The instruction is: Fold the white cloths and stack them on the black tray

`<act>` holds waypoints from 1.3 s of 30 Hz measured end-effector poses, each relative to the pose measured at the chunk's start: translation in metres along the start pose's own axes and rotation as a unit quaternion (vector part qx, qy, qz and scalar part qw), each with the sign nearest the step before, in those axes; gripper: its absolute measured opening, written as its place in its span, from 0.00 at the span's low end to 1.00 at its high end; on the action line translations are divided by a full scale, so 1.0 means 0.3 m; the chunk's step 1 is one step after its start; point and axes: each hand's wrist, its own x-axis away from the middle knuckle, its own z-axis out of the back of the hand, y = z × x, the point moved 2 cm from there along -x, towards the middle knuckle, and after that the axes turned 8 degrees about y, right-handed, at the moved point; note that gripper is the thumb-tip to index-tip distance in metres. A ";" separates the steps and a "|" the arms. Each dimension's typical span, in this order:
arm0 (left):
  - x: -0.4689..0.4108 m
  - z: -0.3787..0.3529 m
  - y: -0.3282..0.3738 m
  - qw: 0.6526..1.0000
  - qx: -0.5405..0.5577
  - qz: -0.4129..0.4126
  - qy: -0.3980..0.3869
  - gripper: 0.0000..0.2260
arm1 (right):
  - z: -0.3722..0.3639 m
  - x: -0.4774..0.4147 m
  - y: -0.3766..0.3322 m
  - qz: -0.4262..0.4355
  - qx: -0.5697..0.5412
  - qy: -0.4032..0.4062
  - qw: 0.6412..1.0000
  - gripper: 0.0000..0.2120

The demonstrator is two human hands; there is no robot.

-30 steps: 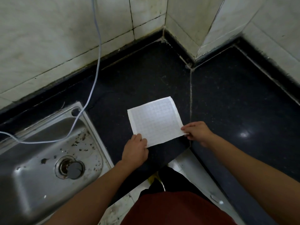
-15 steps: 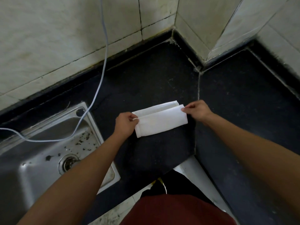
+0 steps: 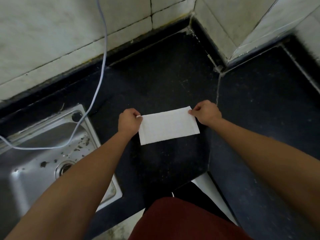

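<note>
A white cloth (image 3: pixel 168 126) lies flat on the black table (image 3: pixel 164 80) as a wide rectangle, its long sides running left to right and tilted slightly, the right end farther from the person; both hands are on it. The left hand (image 3: pixel 129 122) has its fingers curled and pinches the far left corner; the right hand (image 3: pixel 207 113) is likewise curled and pinches the far right corner, so each hand is closed on the cloth; the near long edge rests on the table with nothing touching it. To the left, set into the table, is a steel sink (image 3: pixel 26 179); its basin holds dark specks and scraps of debris (image 3: pixel 81 146) scattered toward the far right side, and a round drain (image 3: pixel 65 168) partly hidden by the left forearm; whether there is water in it cannot be told. A pale cable (image 3: pixel 102 58) hangs down the tiled wall (image 3: pixel 52 32), crosses the back of the table and loops over the sink's far rim; it is well apart from the cloth. At the bottom edge a dark red garment (image 3: pixel 181 220) on the person shows, close to the table's front corner.
</note>
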 end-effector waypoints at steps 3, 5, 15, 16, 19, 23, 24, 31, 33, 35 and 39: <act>0.009 -0.004 -0.007 0.998 -0.064 -0.021 0.010 0.05 | 0.008 0.010 -0.011 0.014 0.061 0.016 0.998 0.10; 0.028 0.002 0.005 0.989 -0.122 -0.076 0.033 0.09 | 0.014 0.026 -0.028 0.045 0.076 0.043 0.995 0.08; 0.259 -0.043 -0.069 0.954 -0.172 -0.229 -0.088 0.07 | -0.135 0.221 -0.034 0.028 -0.134 -0.114 0.984 0.04; 0.264 -0.037 -0.087 0.957 -0.165 -0.222 -0.085 0.07 | -0.123 0.221 -0.006 0.014 -0.136 -0.100 0.986 0.04; 0.273 -0.027 -0.099 0.957 -0.158 -0.226 -0.086 0.06 | -0.077 0.215 0.051 0.001 -0.108 -0.072 0.992 0.05; 0.261 -0.018 -0.087 0.949 -0.170 -0.257 -0.067 0.08 | -0.036 0.186 0.079 0.005 -0.048 -0.019 0.999 0.06; 0.253 -0.013 -0.079 0.946 -0.170 -0.273 -0.053 0.09 | -0.023 0.176 0.073 0.006 -0.044 0.009 0.999 0.04; 0.188 0.005 -0.049 0.914 -0.275 -0.283 -0.091 0.23 | -0.028 0.123 -0.025 -0.039 0.053 0.034 0.997 0.17; 0.188 0.001 -0.057 0.914 -0.277 -0.280 -0.097 0.23 | -0.038 0.112 -0.032 -0.076 0.028 0.010 0.997 0.18; 0.193 -0.005 -0.064 0.917 -0.271 -0.275 -0.098 0.23 | -0.038 0.095 -0.025 -0.128 -0.044 -0.015 0.991 0.19; 0.197 -0.010 -0.071 0.922 -0.261 -0.268 -0.099 0.24 | -0.023 0.088 -0.023 -0.203 -0.204 -0.053 0.956 0.19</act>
